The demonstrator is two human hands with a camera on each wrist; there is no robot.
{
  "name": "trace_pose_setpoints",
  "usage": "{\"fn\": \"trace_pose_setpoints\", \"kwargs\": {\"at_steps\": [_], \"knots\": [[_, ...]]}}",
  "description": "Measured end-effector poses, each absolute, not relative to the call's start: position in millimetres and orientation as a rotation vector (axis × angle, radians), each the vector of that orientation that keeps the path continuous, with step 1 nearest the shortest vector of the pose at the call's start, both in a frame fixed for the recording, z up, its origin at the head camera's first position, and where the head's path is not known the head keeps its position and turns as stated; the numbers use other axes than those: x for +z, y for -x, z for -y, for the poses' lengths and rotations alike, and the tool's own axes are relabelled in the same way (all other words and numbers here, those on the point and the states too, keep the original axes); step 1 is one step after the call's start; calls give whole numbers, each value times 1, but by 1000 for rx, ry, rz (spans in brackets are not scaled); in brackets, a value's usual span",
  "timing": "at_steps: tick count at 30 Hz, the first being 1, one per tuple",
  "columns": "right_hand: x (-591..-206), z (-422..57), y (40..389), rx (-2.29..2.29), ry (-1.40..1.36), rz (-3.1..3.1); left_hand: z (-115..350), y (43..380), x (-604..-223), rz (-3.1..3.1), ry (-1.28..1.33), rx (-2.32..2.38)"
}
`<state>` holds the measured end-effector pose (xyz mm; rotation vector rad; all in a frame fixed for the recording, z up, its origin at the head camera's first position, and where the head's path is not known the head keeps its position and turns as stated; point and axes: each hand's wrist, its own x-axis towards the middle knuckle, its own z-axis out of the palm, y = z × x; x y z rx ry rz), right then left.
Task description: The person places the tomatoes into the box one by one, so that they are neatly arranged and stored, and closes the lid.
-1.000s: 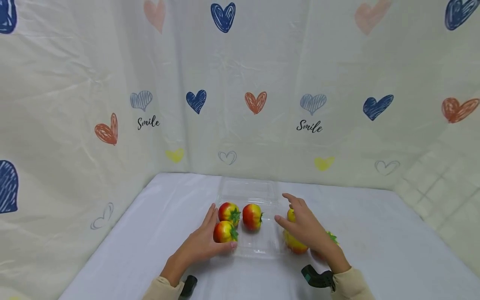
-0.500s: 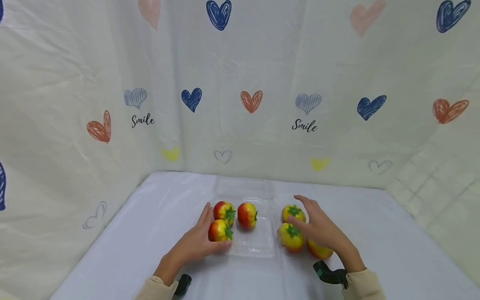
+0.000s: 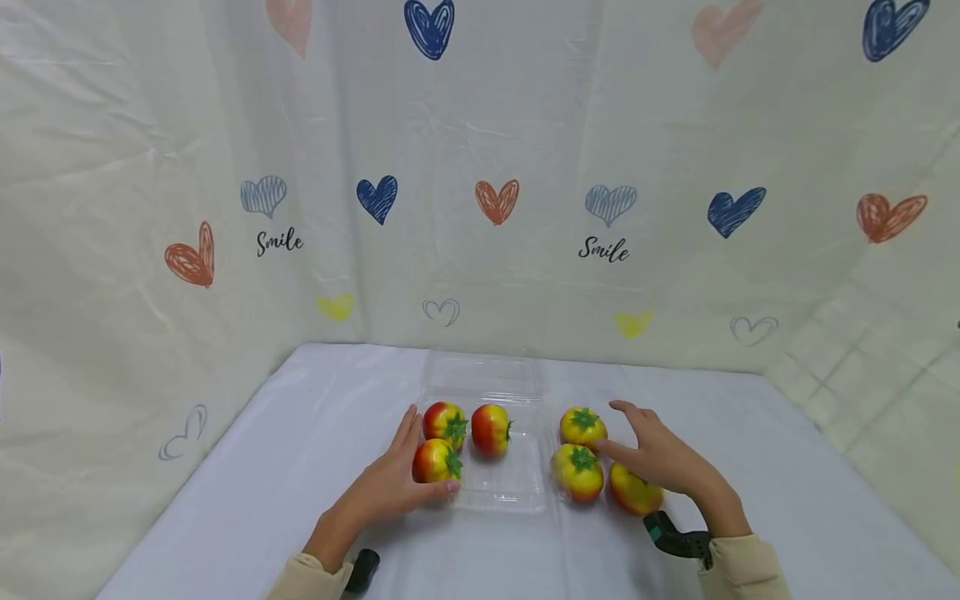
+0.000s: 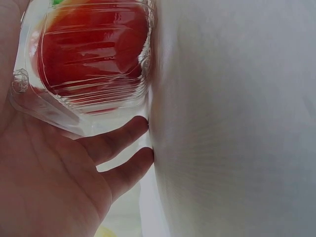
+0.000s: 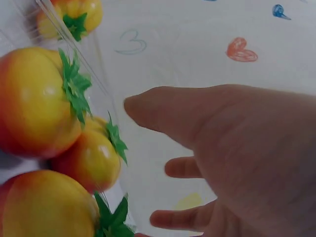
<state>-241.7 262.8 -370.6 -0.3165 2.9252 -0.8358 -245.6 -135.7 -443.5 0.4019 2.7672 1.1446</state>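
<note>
Fingers stretched apart, my left hand [image 3: 390, 483] rests against the clear plastic container [image 3: 517, 487] on its eight-o'clock side, thumb along the near edge, two fingertips meeting the white cloth [image 4: 222, 148]. Inside, three red-and-yellow fruits [image 3: 491, 431] sit at eight, ten and twelve o'clock. Three more fruits [image 3: 577, 472] lie outside, between three and four. My right hand [image 3: 663, 454] hovers near them at three o'clock, thumb and fingers spread apart, gripping nothing.
</note>
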Motion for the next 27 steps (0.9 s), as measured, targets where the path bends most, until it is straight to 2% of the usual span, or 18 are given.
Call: {"fn": "trace_pose_setpoints", "kwargs": {"at_steps": [8, 20, 27], "knots": [[-375, -274, 249, -706, 197, -2872, 136, 245, -445, -2765, -388, 1161], [-384, -274, 252, -777, -14, -2706, 138, 246, -446, -2766, -374, 1147], [-386, -279, 252, -762, -21, -2677, 137, 248, -446, -2759, -381, 1158]]}}
